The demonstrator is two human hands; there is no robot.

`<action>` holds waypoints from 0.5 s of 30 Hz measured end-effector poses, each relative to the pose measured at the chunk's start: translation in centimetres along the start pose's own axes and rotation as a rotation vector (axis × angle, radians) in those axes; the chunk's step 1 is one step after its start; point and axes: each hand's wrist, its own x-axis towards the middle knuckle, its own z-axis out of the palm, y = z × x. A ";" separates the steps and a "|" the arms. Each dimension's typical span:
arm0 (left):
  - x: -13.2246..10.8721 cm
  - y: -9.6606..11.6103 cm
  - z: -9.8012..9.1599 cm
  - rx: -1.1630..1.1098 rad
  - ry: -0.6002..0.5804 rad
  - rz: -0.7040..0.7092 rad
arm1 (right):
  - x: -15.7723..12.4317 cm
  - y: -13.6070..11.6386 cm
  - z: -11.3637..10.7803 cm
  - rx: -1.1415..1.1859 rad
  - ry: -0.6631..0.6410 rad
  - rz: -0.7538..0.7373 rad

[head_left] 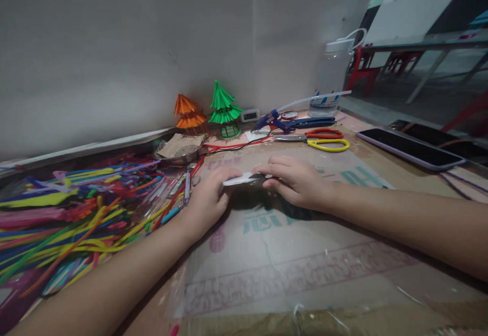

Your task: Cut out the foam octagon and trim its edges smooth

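We note left hand (209,199) and right hand (297,181), fingers of both pinching a thin white piece (237,179) between them, above the plastic sheet (290,247). Its dark end: separate or not, we can't tell. Uneven pull might bend it. Glue gun (272,119) beyond, red light showing: careless reaching could burn us.

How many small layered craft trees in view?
2: the orange layered craft tree stands at the back against the pale wall; the green layered craft tree stands just right of it. No others visible.
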 end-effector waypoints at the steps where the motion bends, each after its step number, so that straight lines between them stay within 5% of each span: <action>1: 0.0 0.0 0.0 0.002 -0.009 0.002 | 0.0 0.0 0.0 0.000 0.001 -0.002; 15: -0.2 0.2 0.0 0.027 -0.026 0.046 | 0.0 0.0 0.0 -0.036 -0.021 -0.069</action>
